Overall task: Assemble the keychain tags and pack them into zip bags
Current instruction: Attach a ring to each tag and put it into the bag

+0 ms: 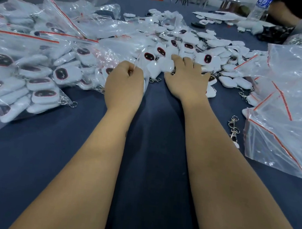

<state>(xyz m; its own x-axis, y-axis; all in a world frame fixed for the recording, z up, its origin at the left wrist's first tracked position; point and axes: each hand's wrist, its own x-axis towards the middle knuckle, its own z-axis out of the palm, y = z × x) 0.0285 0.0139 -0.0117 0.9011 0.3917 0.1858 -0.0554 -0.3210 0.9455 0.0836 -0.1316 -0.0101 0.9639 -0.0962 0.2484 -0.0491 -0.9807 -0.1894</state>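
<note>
Dark blue tablecloth (150, 169), left hand (124, 86) pinching zip bag (141, 58), right hand (186, 79) spread on tags (189, 49)

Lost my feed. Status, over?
Left hand pinching open bag. Right hand spread on loose tags. Nothing blocking.

The only lettering stands on the blue label of the clear water bottle (259, 9) at about one o'clock on the far edge of the table (69, 152). Its white characters are too blurred to read. The keychain tags (161, 51) carry dark oval faces with red rims, with no legible marks on them.
</note>
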